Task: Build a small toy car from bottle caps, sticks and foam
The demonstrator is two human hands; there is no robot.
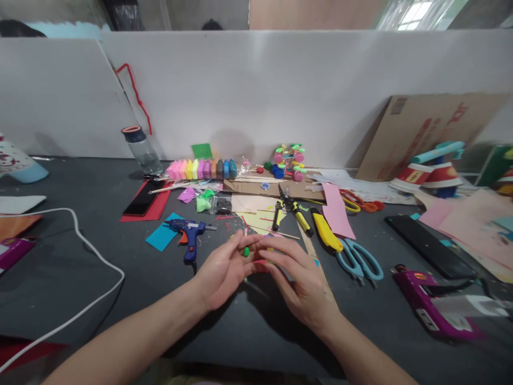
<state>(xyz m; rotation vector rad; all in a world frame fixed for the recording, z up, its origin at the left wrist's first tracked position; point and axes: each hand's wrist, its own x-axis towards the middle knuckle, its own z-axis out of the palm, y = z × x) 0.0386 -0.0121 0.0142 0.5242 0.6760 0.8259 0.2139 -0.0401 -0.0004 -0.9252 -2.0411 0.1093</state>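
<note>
My left hand (pixel 224 274), palm turned up and fingers curled, and my right hand (pixel 300 275), palm down with bent fingers, meet over the dark table. Between them is a small colourful craft piece with a green clay bead (pixel 246 251), a thin pale stick and a red part at my right fingertips. Fingers hide most of it. A blue hot glue gun (pixel 192 235) lies left of my hands. Beyond them are yellow-handled pliers (pixel 290 209); to the right are a yellow utility knife (pixel 326 230) and blue-handled scissors (pixel 358 261).
A row of coloured clay packets (pixel 202 169) and a small clay-and-stick model (pixel 289 161) stand near the white partition (pixel 256 91). A water bottle (pixel 142 149) is at the back left. A white cable (pixel 92 243) curves across the left. A purple stapler-like tool (pixel 430 305) lies right.
</note>
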